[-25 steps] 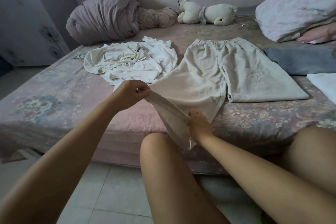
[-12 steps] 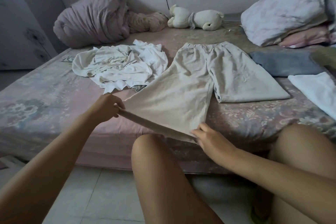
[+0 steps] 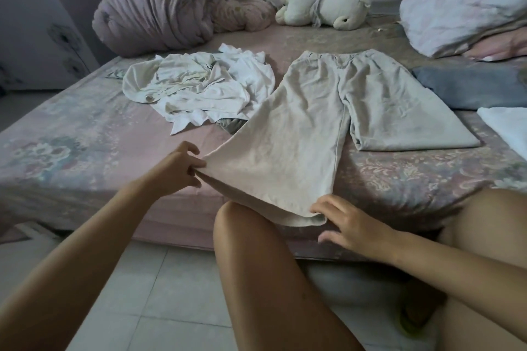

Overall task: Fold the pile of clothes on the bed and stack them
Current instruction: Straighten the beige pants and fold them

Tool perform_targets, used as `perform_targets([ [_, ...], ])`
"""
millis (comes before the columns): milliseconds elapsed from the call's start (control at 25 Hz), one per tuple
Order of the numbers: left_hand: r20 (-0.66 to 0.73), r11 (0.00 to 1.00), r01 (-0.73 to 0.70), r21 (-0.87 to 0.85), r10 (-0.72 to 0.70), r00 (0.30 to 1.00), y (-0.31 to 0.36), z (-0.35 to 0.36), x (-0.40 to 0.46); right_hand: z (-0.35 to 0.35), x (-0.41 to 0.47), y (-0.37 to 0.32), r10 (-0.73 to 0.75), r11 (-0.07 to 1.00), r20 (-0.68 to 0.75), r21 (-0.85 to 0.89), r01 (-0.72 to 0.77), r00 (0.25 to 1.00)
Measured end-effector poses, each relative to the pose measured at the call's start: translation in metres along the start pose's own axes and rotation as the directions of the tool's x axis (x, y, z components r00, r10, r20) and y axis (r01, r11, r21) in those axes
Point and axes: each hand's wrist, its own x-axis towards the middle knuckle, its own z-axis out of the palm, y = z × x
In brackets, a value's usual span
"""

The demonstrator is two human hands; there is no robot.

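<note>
Two garments look finished: a grey folded piece (image 3: 467, 88) and a white one (image 3: 507, 131) lie at the right of the bed (image 3: 71, 139). Beige trousers (image 3: 313, 122) are spread flat mid-bed, not yet folded, one leg hanging over the near edge. Left hand (image 3: 176, 171) pinches that leg's hem corner, fingers clamped on the cloth; right hand (image 3: 350, 225) rests on the other corner, fingers spread. White crumpled clothes (image 3: 199, 88) wait at the left, untouched, so most folding seems to remain.
</note>
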Motion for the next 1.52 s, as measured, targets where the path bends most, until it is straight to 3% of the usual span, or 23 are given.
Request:
perform_targets([
  [80,-0.117,0.986,-0.15,0.073,0.157,0.981,-0.001,0.002,0.01,0.0,0.007,0.008,-0.013,0.998,-0.102,-0.061,0.007,0.995],
  [160,-0.165,0.976,-0.203,0.078,0.213,0.963,-0.005,0.002,0.026,-0.005,0.018,0.019,0.021,0.992,-0.215,-0.119,-0.048,0.976],
  [240,-0.194,0.994,-0.087,-0.07,0.072,0.978,-0.005,-0.004,0.047,-0.016,0.029,0.029,0.15,0.985,-0.282,-0.042,-0.168,0.948],
  [360,-0.175,0.905,0.123,-0.407,-0.209,0.962,0.0,-0.005,0.096,-0.045,0.047,0.053,0.47,0.865,-0.249,0.32,-0.386,0.847],
  [520,-0.134,0.754,0.158,-0.637,-0.311,0.941,0.005,0.016,0.196,-0.091,0.104,0.132,0.687,0.675,-0.224,0.55,-0.492,0.691],
  [680,-0.27,0.801,0.158,-0.577,-0.37,0.889,0.014,0.054,0.297,-0.112,0.158,0.231,0.827,0.507,-0.149,0.615,-0.604,0.543],
  [840,-0.271,0.82,0.331,-0.467,-0.489,0.829,0.017,0.108,0.374,-0.097,0.199,0.326,0.853,0.516,-0.2,0.463,-0.721,0.482],
  [1000,-0.295,0.846,0.376,-0.378,-0.495,0.817,0.002,0.148,0.424,-0.083,0.224,0.379,0.805,0.592,-0.23,0.25,-0.766,0.548],
  [1200,-0.288,0.905,0.411,-0.111,-0.425,0.858,-0.004,0.174,0.453,-0.059,0.24,0.413,0.753,0.65,-0.273,0.173,-0.74,0.599],
  [1280,-0.254,0.909,0.412,-0.057,-0.413,0.875,-0.004,0.175,0.454,-0.057,0.24,0.413,0.735,0.645,-0.267,-0.006,-0.764,0.623],
  [1360,-0.243,0.946,0.323,-0.007,-0.315,0.918,0.0,0.17,0.446,-0.054,0.238,0.395,0.637,0.636,-0.339,-0.278,-0.72,0.693],
  [1440,-0.17,0.984,0.144,0.105,-0.124,0.978,0.009,0.164,0.419,-0.044,0.236,0.36,0.437,0.73,-0.411,-0.358,-0.583,0.8],
  [1480,-0.065,0.985,0.051,0.166,-0.04,0.997,0.016,0.162,0.401,-0.036,0.233,0.335,0.42,0.785,-0.343,-0.327,-0.526,0.84],
  [1520,0.08,0.974,-0.027,0.225,0.01,0.997,0.025,0.162,0.38,-0.028,0.229,0.309,0.478,0.813,-0.188,-0.274,-0.513,0.858],
])
